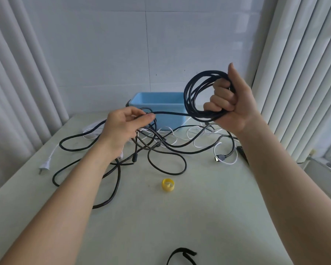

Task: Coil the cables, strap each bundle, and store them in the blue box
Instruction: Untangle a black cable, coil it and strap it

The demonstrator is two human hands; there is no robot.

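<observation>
- Our right hand [230, 104] clenches the black coil [194, 96], center-right — keeps loops together.
- Our left hand [122, 124] pinches the free strand [170, 113] — feeding slack.
- Blue box [157, 104] waits behind, upper center.

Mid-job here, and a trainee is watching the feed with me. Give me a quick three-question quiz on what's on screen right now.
1. True or false: the yellow strap roll lies on the table, and neither hand touches it.
2. What does the left hand pinch? A: a white plug. B: the black cable that leads to the coil. C: a black strap.
3. Which hand grips the coil?

Key: 1 true. 2 B. 3 the right hand.
</observation>
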